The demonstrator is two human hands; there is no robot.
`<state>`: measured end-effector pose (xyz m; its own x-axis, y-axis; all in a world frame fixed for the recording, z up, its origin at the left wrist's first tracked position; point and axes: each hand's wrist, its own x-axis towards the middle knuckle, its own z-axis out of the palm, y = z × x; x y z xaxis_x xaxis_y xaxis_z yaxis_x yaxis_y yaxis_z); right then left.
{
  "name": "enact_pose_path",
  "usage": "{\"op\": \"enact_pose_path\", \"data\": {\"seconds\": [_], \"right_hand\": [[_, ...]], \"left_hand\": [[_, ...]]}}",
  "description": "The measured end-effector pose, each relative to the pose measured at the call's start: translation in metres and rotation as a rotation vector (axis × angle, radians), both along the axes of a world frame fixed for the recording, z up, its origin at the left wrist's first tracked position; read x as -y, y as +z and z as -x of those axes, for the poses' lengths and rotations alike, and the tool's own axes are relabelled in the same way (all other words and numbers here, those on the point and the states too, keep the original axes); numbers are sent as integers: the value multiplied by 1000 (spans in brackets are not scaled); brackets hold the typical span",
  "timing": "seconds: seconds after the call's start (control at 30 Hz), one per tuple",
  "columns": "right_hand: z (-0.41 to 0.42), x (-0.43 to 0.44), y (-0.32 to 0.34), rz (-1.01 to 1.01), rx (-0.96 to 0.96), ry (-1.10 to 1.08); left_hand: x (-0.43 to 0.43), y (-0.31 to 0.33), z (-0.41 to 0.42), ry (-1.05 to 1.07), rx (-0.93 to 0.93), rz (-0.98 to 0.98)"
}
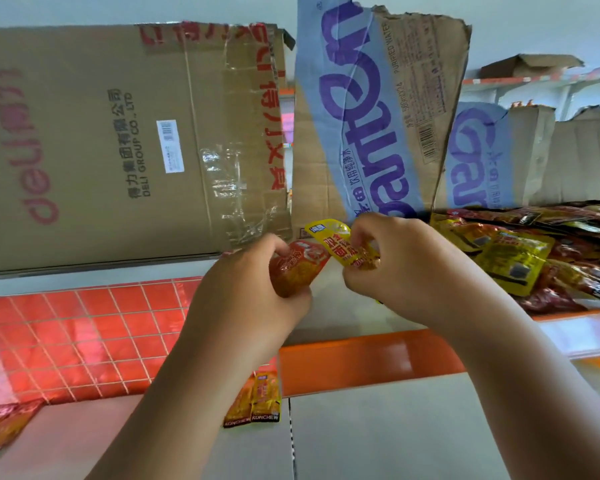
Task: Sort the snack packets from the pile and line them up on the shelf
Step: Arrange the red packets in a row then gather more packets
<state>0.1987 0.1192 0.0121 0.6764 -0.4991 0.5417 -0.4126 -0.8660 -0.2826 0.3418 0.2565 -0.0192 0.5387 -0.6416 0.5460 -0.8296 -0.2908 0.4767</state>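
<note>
The yellow packet (340, 244) slants up-left from the right hand (406, 268), which pinches its lower end. The orange packet (297, 268), gripped by the left hand (253, 292), points up-right, with its top corner against the yellow one. The pile (520, 258) lies on the shelf (368, 355) just right of the right hand.

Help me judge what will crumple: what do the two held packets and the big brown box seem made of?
The orange packet in the left hand and yellow packet in the right hand: glossy plastic film, perhaps foil-lined, judging by glints and crinkles. The big brown box: matte cardboard, dull and creased, with shiny clear tape on it.
</note>
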Motion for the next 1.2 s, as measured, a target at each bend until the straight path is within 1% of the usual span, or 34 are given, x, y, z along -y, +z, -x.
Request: {"op": "enact_pose_path", "data": {"seconds": [0.2, 0.33, 0.4, 0.53, 0.67, 0.9, 1.03, 1.2], "right_hand": [[-56, -69, -3, -29, -30, -4], [-112, -129, -17, -42, -40, 23], [-143, -155, -35, -65, -36, 43], [-199, -182, -97, -234, -18, 71], [-243, -194, -185, -373, -52, 11], [-286, -191, -306, -445, -128, -137], [-302, -186, -342, -474, -172, -210], [-327, -171, -362, -477, -162, -293]], "left_hand": [[-59, -50, -57, -14, -38, 251], [-109, -89, -111, -8, -94, 297], [-134, -111, -141, 8, -101, 278], [-173, -162, -191, 26, -130, 202], [-208, -224, -234, 8, -166, 40], [-221, -321, -282, 46, -287, -149], [-213, -354, -298, 67, -263, -177], [-190, -353, -319, 33, -310, -148]]}}
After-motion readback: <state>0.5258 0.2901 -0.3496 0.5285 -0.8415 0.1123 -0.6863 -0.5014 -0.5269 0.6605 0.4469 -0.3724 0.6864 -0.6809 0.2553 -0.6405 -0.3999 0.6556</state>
